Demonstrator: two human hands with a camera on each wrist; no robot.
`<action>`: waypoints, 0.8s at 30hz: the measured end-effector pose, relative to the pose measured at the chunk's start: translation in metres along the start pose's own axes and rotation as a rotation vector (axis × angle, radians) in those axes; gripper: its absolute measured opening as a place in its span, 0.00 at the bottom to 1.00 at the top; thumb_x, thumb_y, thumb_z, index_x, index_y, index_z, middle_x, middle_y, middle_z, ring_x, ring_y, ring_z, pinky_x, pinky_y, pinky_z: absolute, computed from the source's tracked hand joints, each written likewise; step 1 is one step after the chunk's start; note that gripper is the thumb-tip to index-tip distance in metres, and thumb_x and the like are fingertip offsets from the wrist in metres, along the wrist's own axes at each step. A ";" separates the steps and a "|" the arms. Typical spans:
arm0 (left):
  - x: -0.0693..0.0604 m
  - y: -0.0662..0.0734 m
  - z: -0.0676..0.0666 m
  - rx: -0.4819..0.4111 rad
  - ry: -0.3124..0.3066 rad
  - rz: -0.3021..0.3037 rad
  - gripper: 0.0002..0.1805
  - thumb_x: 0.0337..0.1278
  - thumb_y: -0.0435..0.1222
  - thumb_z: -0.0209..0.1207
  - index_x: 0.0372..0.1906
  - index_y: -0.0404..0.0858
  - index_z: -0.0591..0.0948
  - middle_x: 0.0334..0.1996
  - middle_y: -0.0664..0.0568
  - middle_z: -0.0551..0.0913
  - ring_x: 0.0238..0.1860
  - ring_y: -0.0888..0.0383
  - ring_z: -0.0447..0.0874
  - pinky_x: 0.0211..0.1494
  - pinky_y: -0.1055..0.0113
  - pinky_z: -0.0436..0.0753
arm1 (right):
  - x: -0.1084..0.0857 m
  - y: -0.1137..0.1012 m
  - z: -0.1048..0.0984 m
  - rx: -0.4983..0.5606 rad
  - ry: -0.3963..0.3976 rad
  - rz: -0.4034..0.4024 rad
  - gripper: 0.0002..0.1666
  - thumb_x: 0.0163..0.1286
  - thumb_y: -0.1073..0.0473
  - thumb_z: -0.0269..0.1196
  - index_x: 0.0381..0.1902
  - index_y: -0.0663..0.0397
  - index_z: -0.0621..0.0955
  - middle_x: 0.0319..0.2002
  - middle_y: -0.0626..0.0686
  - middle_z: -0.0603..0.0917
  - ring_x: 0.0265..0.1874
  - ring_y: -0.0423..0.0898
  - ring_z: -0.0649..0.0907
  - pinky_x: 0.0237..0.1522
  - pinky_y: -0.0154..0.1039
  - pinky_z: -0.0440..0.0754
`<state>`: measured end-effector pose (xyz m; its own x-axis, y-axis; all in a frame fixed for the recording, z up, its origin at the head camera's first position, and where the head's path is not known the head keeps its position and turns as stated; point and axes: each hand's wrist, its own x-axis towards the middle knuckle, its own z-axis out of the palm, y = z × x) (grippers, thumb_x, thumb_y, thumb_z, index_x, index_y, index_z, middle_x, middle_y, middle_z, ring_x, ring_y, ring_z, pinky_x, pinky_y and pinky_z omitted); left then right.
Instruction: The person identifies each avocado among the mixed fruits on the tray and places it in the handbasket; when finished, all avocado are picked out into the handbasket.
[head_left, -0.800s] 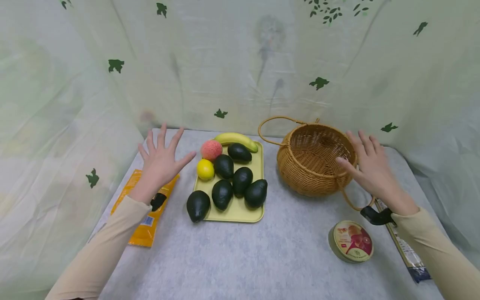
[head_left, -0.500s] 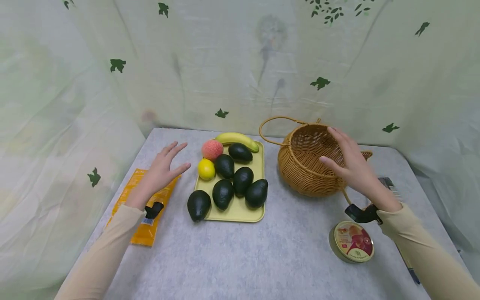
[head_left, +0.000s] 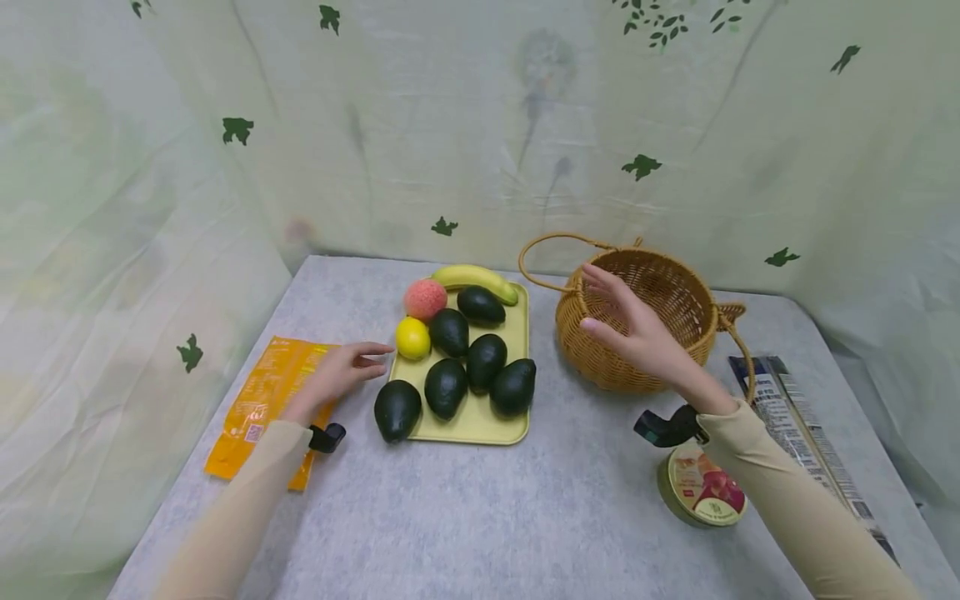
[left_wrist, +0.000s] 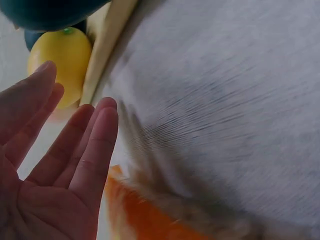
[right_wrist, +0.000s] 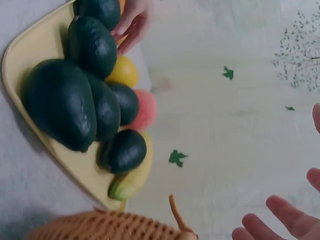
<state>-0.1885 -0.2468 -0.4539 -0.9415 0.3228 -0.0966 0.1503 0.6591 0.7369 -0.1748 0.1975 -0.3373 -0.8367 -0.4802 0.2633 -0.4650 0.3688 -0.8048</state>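
Observation:
My left hand [head_left: 335, 379] hovers at the left edge of a yellow tray [head_left: 465, 431], its fingers loosely bent towards a lemon [head_left: 412, 338] and holding nothing. In the left wrist view the fingertips lie near the lemon [left_wrist: 62, 62]; I cannot tell whether they touch. Several avocados [head_left: 446, 389] lie on the tray with a pink round fruit [head_left: 425, 299] and a banana [head_left: 475, 279]. One avocado [head_left: 397, 411] overlaps the tray's left front corner. Over the left side of a wicker basket [head_left: 607, 367] my right hand [head_left: 633, 329] is spread, with nothing in it.
An orange packet [head_left: 255, 408] lies under the left forearm. A round tin [head_left: 705, 492] stands by the right forearm, which partly covers it. Farther right is a long silver packet [head_left: 795, 417]. A patterned curtain [head_left: 480, 125] hangs behind the table.
The left hand has lowered and moved right to the tray's edge. My right hand has moved left across the basket. The fruit and the basket stay where they were.

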 end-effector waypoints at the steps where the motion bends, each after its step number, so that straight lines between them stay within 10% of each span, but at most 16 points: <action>1: 0.000 -0.001 0.002 -0.004 -0.006 -0.005 0.21 0.63 0.35 0.59 0.60 0.34 0.77 0.55 0.38 0.78 0.50 0.44 0.80 0.46 0.55 0.79 | 0.001 0.000 0.003 0.024 -0.014 0.000 0.39 0.72 0.61 0.57 0.75 0.48 0.55 0.71 0.54 0.59 0.69 0.55 0.61 0.66 0.54 0.59; 24: 0.002 -0.007 0.019 -0.053 -0.033 -0.065 0.28 0.60 0.26 0.57 0.67 0.34 0.70 0.57 0.39 0.76 0.52 0.45 0.77 0.53 0.55 0.77 | 0.011 0.012 0.032 0.327 -0.276 0.064 0.38 0.73 0.61 0.55 0.76 0.46 0.52 0.73 0.53 0.56 0.70 0.52 0.60 0.65 0.51 0.63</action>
<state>-0.1858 -0.2381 -0.4719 -0.9381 0.3035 -0.1670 0.0723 0.6431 0.7624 -0.1804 0.1716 -0.3614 -0.7312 -0.6761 0.0910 -0.2615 0.1546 -0.9527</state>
